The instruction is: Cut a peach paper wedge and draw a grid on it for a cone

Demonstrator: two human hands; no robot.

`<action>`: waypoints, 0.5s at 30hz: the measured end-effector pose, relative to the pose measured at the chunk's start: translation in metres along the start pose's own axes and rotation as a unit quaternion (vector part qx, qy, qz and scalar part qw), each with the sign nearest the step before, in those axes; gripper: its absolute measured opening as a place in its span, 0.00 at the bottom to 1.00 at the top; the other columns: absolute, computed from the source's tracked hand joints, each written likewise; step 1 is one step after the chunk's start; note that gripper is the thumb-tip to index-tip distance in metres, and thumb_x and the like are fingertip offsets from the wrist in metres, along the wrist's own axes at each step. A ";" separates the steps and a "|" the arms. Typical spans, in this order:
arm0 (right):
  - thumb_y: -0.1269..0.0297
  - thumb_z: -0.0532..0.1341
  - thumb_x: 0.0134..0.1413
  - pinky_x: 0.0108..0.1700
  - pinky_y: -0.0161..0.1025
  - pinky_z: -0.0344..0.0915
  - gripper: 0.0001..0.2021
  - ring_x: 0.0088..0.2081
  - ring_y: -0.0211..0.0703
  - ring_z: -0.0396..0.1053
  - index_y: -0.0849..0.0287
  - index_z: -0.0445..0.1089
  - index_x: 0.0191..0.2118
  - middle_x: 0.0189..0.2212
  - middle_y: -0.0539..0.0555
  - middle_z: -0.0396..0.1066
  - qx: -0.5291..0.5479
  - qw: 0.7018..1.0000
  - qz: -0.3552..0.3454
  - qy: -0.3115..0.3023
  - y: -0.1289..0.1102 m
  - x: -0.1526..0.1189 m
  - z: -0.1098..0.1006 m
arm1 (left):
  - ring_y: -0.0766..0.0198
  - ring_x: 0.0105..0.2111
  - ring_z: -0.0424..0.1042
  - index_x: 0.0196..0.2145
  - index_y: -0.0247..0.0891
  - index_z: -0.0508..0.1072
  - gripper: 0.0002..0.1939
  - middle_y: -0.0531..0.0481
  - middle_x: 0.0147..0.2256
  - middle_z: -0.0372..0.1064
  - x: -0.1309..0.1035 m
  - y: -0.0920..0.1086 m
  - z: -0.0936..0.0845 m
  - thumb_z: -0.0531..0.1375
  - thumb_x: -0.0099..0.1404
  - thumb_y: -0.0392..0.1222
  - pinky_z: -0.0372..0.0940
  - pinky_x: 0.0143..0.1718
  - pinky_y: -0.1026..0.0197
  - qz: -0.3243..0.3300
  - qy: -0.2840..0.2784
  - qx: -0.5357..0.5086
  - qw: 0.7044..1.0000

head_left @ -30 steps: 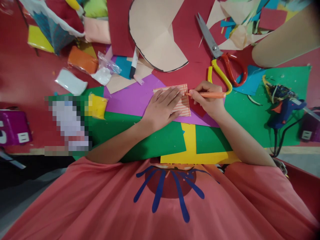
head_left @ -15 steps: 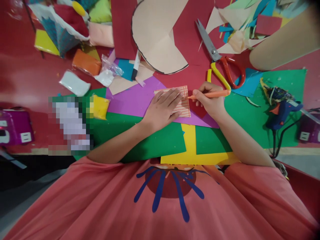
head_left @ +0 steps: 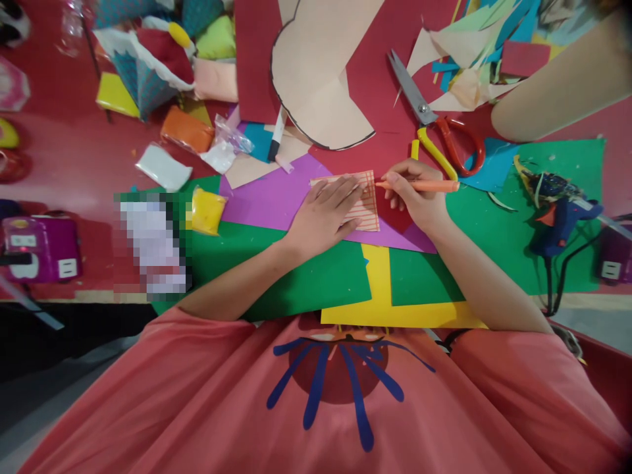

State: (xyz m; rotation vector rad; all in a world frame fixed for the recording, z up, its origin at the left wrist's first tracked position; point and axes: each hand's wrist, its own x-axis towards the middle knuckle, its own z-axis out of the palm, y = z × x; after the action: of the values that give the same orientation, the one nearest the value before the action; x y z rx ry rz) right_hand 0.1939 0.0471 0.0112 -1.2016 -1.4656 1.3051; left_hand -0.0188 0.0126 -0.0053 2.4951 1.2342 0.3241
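A small pale paper piece (head_left: 363,214) with orange ruled lines lies on purple and red sheets in front of me. My left hand (head_left: 328,214) rests flat across it, fingers stretched out, covering much of its left part. An orange felt-tip pen (head_left: 429,186) is pinched in my right hand (head_left: 415,194), its tip pointing left at the right edge of the lined paper. Whether the tip touches the paper I cannot tell. Under both hands spread a purple sheet (head_left: 266,204) and a green sheet (head_left: 276,270).
Scissors (head_left: 427,115) with red and yellow handles lie beyond my right hand. A blue glue gun (head_left: 557,224) sits far right. Packets of coloured clay (head_left: 187,128) and a white marker (head_left: 277,135) are at the left. A beige cut-out (head_left: 316,72) and paper scraps (head_left: 474,39) lie behind.
The view has shifted, so things at the left appear farther right. The pen tip has drawn slightly away from the paper's right edge, and the pen lies more level. My left hand stays flat.
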 end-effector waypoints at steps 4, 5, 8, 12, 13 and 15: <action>0.46 0.64 0.53 0.17 0.31 0.55 0.18 0.16 0.29 0.61 0.57 0.67 0.29 0.17 0.46 0.66 -0.008 1.000 -0.008 -0.010 -0.001 -0.001 -0.001 | 0.50 0.66 0.54 0.65 0.36 0.58 0.29 0.38 0.65 0.55 0.000 0.001 0.000 0.50 0.71 0.51 0.49 0.65 0.45 0.000 0.003 0.012 1.000; 0.47 0.64 0.53 0.17 0.31 0.55 0.18 0.16 0.29 0.61 0.57 0.67 0.29 0.18 0.45 0.66 -0.008 1.000 -0.011 -0.011 -0.001 -0.001 -0.001 | 0.50 0.66 0.54 0.64 0.35 0.58 0.28 0.38 0.65 0.55 0.000 0.001 0.000 0.49 0.71 0.51 0.49 0.65 0.45 0.000 0.003 0.016 1.000; 0.48 0.65 0.53 0.18 0.32 0.56 0.17 0.16 0.29 0.61 0.58 0.68 0.28 0.18 0.46 0.66 -0.007 1.000 -0.017 -0.010 -0.001 -0.002 -0.002 | 0.50 0.65 0.55 0.64 0.35 0.60 0.28 0.38 0.64 0.57 0.000 0.001 0.001 0.49 0.71 0.52 0.50 0.65 0.45 -0.003 0.005 0.027 1.000; 0.50 0.66 0.52 0.18 0.32 0.56 0.16 0.17 0.29 0.61 0.58 0.69 0.28 0.19 0.46 0.67 -0.008 1.000 -0.020 -0.004 -0.001 -0.002 -0.002 | 0.50 0.65 0.55 0.64 0.35 0.59 0.28 0.38 0.64 0.57 0.000 0.000 0.002 0.50 0.71 0.52 0.50 0.65 0.45 0.002 0.013 0.025 1.000; 0.50 0.66 0.52 0.18 0.32 0.56 0.16 0.17 0.29 0.61 0.58 0.70 0.29 0.20 0.46 0.67 -0.004 1.000 -0.018 -0.004 0.000 -0.002 -0.002 | 0.50 0.65 0.55 0.64 0.36 0.59 0.28 0.38 0.64 0.57 0.000 0.000 0.002 0.50 0.71 0.51 0.49 0.65 0.45 0.004 0.016 0.023 1.000; 0.49 0.67 0.51 0.18 0.32 0.56 0.16 0.18 0.29 0.62 0.58 0.70 0.30 0.21 0.46 0.68 0.002 1.000 -0.015 -0.007 0.000 -0.002 -0.002 | 0.50 0.65 0.55 0.65 0.37 0.58 0.28 0.39 0.64 0.57 0.000 0.000 0.002 0.51 0.71 0.51 0.49 0.65 0.44 0.006 0.019 0.021 1.000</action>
State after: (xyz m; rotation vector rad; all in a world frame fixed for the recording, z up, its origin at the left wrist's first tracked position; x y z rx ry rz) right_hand 0.1961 0.0459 0.0116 -1.1660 -1.4845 1.2989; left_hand -0.0184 0.0120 -0.0076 2.5445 1.2537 0.3539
